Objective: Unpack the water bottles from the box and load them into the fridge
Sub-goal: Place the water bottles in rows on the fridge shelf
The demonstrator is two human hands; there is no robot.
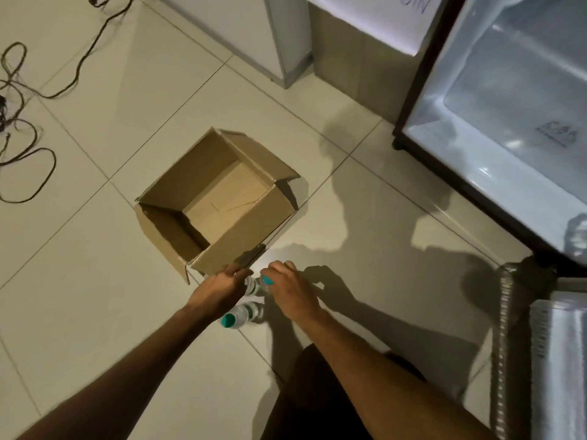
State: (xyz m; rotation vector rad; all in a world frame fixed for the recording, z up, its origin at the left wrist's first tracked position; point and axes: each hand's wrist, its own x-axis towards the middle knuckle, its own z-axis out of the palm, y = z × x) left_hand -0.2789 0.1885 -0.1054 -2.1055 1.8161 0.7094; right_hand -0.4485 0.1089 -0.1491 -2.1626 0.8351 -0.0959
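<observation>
Two hands reach for two water bottles on the floor, just below the middle of the frame.

The box (219, 198) looks empty. The right hand (290, 289) curls over the far bottle (254, 285); the left hand (222, 289) is flat and open beside it. Grab each low on its body, I think. The near bottle (241, 314) stands up, cap toward the camera. The fridge (508, 122) is open at upper right.

The box (219, 198) is matt brown cardboard. The bottles (243, 314) are clear plastic with teal caps. The floor tiles (95, 281) look smooth, faintly glossy.
</observation>
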